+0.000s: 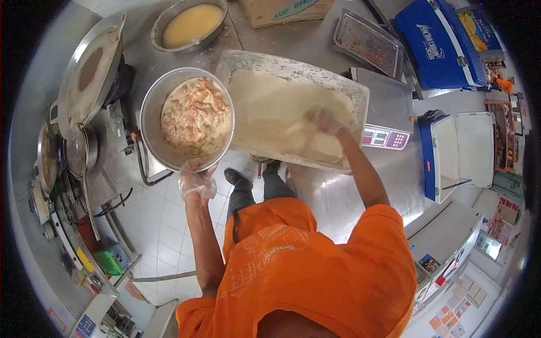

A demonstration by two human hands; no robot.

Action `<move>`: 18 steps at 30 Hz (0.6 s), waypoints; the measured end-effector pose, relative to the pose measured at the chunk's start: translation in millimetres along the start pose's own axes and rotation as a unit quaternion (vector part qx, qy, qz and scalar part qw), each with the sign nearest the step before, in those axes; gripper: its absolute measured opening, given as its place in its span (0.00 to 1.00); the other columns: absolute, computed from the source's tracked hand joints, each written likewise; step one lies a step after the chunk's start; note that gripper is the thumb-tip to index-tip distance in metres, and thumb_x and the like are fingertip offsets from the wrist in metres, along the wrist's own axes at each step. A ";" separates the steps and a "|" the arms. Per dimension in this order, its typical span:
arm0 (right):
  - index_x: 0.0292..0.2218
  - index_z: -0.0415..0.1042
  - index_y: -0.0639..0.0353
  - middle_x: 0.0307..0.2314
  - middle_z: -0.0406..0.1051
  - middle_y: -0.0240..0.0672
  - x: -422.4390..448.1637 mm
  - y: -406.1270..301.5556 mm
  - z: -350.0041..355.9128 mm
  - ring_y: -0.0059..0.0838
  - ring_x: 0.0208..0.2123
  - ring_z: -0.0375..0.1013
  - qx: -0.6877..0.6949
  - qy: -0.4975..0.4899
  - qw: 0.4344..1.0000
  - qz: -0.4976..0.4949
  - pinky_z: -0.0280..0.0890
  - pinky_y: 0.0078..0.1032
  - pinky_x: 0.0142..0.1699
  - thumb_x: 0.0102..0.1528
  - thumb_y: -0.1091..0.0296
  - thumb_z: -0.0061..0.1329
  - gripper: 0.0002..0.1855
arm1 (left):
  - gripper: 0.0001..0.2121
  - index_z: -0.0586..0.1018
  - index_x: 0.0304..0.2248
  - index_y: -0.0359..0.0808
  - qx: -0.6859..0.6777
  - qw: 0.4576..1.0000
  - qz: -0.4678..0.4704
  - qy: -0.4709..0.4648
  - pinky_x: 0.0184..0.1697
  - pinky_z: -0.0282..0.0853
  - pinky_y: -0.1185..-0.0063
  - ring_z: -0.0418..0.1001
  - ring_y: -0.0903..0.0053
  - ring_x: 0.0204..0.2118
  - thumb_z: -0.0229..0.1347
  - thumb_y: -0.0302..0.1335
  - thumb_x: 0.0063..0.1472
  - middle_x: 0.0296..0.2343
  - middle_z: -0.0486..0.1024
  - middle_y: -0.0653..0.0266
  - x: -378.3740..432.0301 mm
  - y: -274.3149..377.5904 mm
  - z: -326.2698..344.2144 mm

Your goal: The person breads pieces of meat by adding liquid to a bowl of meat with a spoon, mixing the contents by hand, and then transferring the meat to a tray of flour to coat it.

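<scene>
My left hand (197, 179), in a clear plastic glove, grips the near rim of a round metal bowl (152, 126). Inside the bowl lie pieces of raw meat (196, 114) in a pale, wet batter or marinade. Right of it stands a large rectangular metal tub (291, 63), its walls dusted white. A layer of pale flour-like powder (270, 110) covers the tub's bottom. My right hand (326, 121) is down at this powder, towards the tub's right end. Motion blurs its fingers, so whether they hold anything cannot be made out.
A metal basin of yellowish liquid (192, 26) stands behind the bowl, beside a cardboard box (287, 12). Large woks (91, 76) occupy the left side. To the right are a digital scale (385, 137), a crumb-strewn tray (367, 44) and blue coolers (439, 42).
</scene>
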State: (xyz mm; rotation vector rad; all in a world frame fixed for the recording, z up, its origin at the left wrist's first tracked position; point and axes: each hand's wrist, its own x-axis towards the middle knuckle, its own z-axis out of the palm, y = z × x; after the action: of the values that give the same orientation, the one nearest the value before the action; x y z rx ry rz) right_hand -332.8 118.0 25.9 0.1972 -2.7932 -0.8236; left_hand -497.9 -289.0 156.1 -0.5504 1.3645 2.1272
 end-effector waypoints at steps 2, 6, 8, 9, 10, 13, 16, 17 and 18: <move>0.39 0.68 0.61 0.26 0.70 0.43 -14.5 18.1 16.8 0.35 0.27 0.69 0.020 -0.072 0.993 0.089 0.65 0.34 0.35 0.51 0.68 0.37 0.14 | 0.09 0.67 0.32 0.28 -0.028 0.999 -0.014 0.018 0.32 0.76 0.75 0.71 0.66 0.31 0.42 0.26 0.56 0.30 0.68 0.57 -12.0 -8.6 32.1; 0.37 0.69 0.59 0.27 0.70 0.45 -35.0 -20.5 69.6 0.34 0.28 0.69 0.196 -0.263 0.943 0.045 0.64 0.37 0.37 0.50 0.67 0.36 0.14 | 0.08 0.67 0.30 0.29 -0.026 0.998 -0.048 0.008 0.35 0.75 0.71 0.71 0.65 0.31 0.43 0.27 0.56 0.29 0.67 0.57 4.2 -34.0 40.9; 0.39 0.69 0.59 0.31 0.70 0.43 -29.6 -20.0 34.2 0.37 0.35 0.66 0.232 -0.327 0.916 -0.028 0.57 0.39 0.45 0.51 0.62 0.36 0.17 | 0.08 0.66 0.30 0.29 0.010 0.997 -0.076 0.028 0.36 0.75 0.69 0.71 0.65 0.31 0.42 0.27 0.57 0.29 0.66 0.57 1.5 -34.5 45.7; 0.45 0.67 0.57 0.37 0.71 0.39 -16.8 0.8 -7.8 0.41 0.47 0.64 0.302 -0.422 0.854 0.032 0.50 0.43 0.55 0.53 0.56 0.35 0.22 | 0.08 0.66 0.30 0.29 0.026 0.995 -0.091 0.037 0.36 0.75 0.68 0.70 0.65 0.32 0.42 0.28 0.58 0.29 0.66 0.57 -3.8 -35.2 49.6; 0.44 0.68 0.57 0.39 0.70 0.37 -28.1 15.0 -12.3 0.40 0.48 0.63 0.290 -0.399 0.869 0.036 0.48 0.43 0.57 0.54 0.56 0.35 0.21 | 0.11 0.66 0.34 0.27 0.032 0.993 -0.091 0.062 0.36 0.75 0.67 0.71 0.62 0.35 0.41 0.29 0.59 0.33 0.67 0.53 -8.3 -36.1 59.4; 0.43 0.69 0.54 0.39 0.70 0.35 -58.1 32.8 2.2 0.38 0.46 0.64 0.211 -0.380 0.901 -0.002 0.49 0.39 0.56 0.54 0.57 0.35 0.19 | 0.14 0.64 0.39 0.24 -0.008 0.996 -0.085 -0.023 0.39 0.74 0.65 0.70 0.58 0.39 0.39 0.28 0.59 0.39 0.66 0.47 -11.9 -41.9 75.5; 0.44 0.69 0.48 0.38 0.70 0.34 -72.8 35.3 40.4 0.37 0.42 0.67 0.111 -0.373 0.919 -0.068 0.56 0.36 0.53 0.54 0.60 0.36 0.17 | 0.18 0.60 0.45 0.22 0.044 0.992 -0.116 -0.032 0.42 0.73 0.63 0.68 0.54 0.43 0.38 0.28 0.59 0.44 0.63 0.44 3.5 -57.3 74.2; 0.44 0.69 0.48 0.39 0.69 0.34 -80.8 31.4 51.5 0.35 0.43 0.66 0.142 -0.375 0.914 -0.056 0.57 0.34 0.52 0.54 0.60 0.36 0.17 | 0.18 0.60 0.45 0.22 0.058 0.990 -0.120 -0.052 0.42 0.73 0.63 0.68 0.53 0.43 0.38 0.28 0.59 0.44 0.63 0.44 4.7 -59.9 74.0; 0.44 0.69 0.48 0.40 0.69 0.34 -87.2 27.4 65.0 0.34 0.43 0.66 0.174 -0.377 0.909 -0.047 0.58 0.32 0.52 0.55 0.60 0.36 0.17 | 0.18 0.60 0.44 0.22 0.059 0.990 -0.118 -0.053 0.41 0.74 0.64 0.68 0.54 0.42 0.38 0.28 0.59 0.43 0.63 0.44 5.0 -61.1 75.8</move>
State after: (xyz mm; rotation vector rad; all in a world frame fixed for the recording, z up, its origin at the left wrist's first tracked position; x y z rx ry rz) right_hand -266.6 191.1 -27.4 0.0750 -3.6834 -0.4648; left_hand -466.1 -198.1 141.3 -0.5155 1.2887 1.8463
